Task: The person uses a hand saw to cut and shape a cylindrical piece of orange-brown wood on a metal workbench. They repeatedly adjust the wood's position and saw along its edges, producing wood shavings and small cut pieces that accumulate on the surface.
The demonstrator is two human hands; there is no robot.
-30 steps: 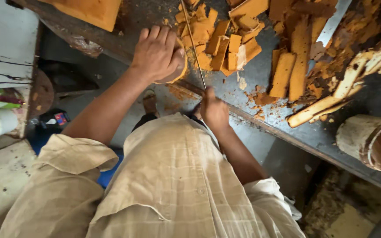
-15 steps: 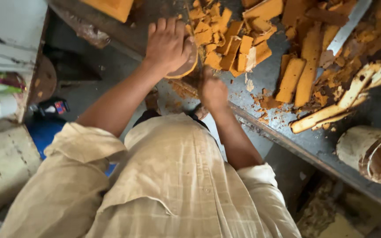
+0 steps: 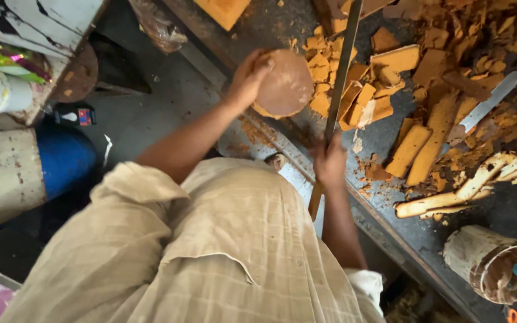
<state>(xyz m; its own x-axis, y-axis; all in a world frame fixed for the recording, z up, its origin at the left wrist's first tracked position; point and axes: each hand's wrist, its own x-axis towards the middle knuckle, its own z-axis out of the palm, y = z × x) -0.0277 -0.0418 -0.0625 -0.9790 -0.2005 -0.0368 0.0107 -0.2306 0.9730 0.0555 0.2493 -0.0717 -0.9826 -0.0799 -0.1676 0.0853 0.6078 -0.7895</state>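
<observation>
My left hand [image 3: 248, 76] grips the edge of a round brown wooden disc [image 3: 286, 84] and holds it tilted up off the dark workbench [image 3: 384, 134]. My right hand [image 3: 330, 160] is closed around a long flat metal blade [image 3: 340, 72] that runs up across the bench past the disc's right side. Its wooden handle end pokes out below my fist. Orange-brown wood offcuts [image 3: 390, 78] lie piled on the bench just right of the blade.
A knife with a bright blade [image 3: 483, 107] lies among the chips at right. Pale split sticks [image 3: 450, 197] rest near the bench edge, and a stained cylindrical container [image 3: 492, 263] stands at lower right. A blue drum [image 3: 61, 157] and a white cabinet [image 3: 25, 18] are at left.
My left hand, which lay flat over the disc, has turned and lifted it by its edge. My right hand has taken hold of the long blade, which now points up across the bench.
</observation>
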